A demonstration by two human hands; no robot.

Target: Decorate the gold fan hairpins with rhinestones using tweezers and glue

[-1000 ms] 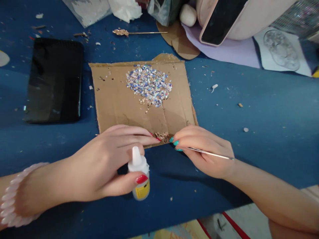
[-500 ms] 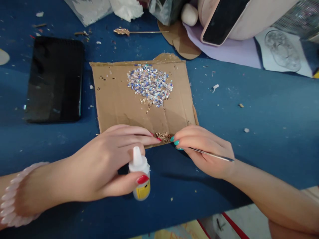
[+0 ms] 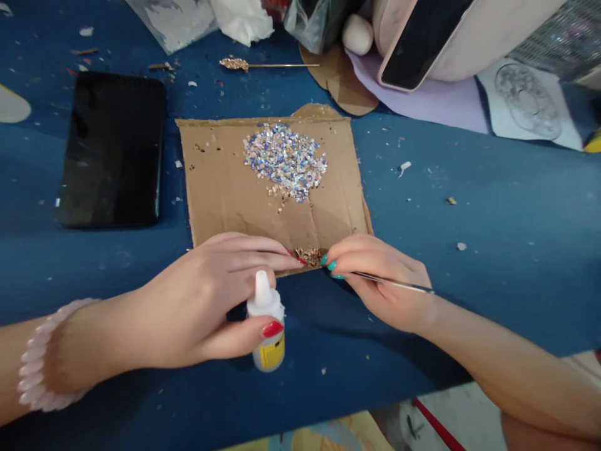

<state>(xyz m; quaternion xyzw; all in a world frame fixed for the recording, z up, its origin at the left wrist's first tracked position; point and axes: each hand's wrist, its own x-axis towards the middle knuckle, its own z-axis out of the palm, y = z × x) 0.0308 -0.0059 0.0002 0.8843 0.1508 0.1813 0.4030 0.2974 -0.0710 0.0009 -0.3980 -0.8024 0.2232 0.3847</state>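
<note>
My left hand [image 3: 201, 300] grips a small white glue bottle [image 3: 267, 326] between thumb and palm, while its outstretched fingers touch a small gold ornament [image 3: 310, 255] at the near edge of a brown cardboard sheet [image 3: 225, 181]. My right hand [image 3: 380, 282] pinches a thin metal pin [image 3: 399, 285] whose tip end meets the same ornament. A heap of iridescent glitter flakes [image 3: 285, 160] lies on the upper middle of the cardboard.
A blue table [image 3: 493, 219] carries a black tablet [image 3: 113, 150] at left, a second gold-tipped pin [image 3: 263, 64] at the back, cardboard discs [image 3: 345, 84], lilac paper [image 3: 422, 100], a phone in a pink case [image 3: 417, 37] and scattered scraps. The table edge runs near my forearms.
Both hands stay on the ornament and hardly move. The view has shifted slightly, so everything sits a little to the right and the right hand a bit higher.
</note>
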